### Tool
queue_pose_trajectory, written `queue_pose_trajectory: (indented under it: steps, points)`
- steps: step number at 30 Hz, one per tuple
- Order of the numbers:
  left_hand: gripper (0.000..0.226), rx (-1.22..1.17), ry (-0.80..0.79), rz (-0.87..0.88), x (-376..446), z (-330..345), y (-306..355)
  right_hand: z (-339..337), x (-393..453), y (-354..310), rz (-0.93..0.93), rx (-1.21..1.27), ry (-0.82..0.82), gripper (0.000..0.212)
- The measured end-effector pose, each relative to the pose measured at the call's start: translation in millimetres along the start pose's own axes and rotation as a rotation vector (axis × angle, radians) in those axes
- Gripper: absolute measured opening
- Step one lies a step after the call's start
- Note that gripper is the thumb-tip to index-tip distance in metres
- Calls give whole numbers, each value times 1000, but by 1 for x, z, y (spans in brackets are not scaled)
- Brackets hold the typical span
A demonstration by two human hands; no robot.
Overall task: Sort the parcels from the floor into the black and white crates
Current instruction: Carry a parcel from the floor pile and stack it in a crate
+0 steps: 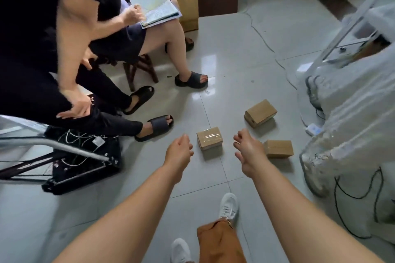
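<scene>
We hold both hands out over the tiled floor (267, 53), empty: the left hand (179, 151) loosely curled just left of the taped parcel (210, 138), the right hand (249, 151) spread open just right of it. Two more parcels lie beyond the right hand, one behind (260, 112), one beside (278, 148).

Both arms reached down over the tiled floor (245, 53). The left hand (180, 150) and right hand (249, 151), fingers loose and holding nothing, flanked a taped cardboard parcel (210, 138); two more parcels (260, 112) (279, 148) lay near the right hand.
</scene>
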State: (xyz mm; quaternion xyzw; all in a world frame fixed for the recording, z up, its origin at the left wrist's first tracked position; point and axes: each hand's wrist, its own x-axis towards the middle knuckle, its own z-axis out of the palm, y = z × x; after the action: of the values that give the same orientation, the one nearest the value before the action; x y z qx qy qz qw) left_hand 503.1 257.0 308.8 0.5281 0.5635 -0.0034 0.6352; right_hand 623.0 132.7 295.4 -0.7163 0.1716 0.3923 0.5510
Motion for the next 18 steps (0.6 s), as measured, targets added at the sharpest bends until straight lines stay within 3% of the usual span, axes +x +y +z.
queue_pose_trajectory:
  steps: [6,10,15,18]
  points:
    - [45,24,63,-80,86,43,3,-3,97,-9,73,-88,-6,33]
    - [29,43,64,-133,151,66,-12,3,163,-6,95,-155,-52,26]
    - [26,80,69,-187,235,84,-46,19,248,17,158,-223,-67,22]
    - [45,100,67,-234,292,94,-70,35,298,35,169,-251,-58,22]
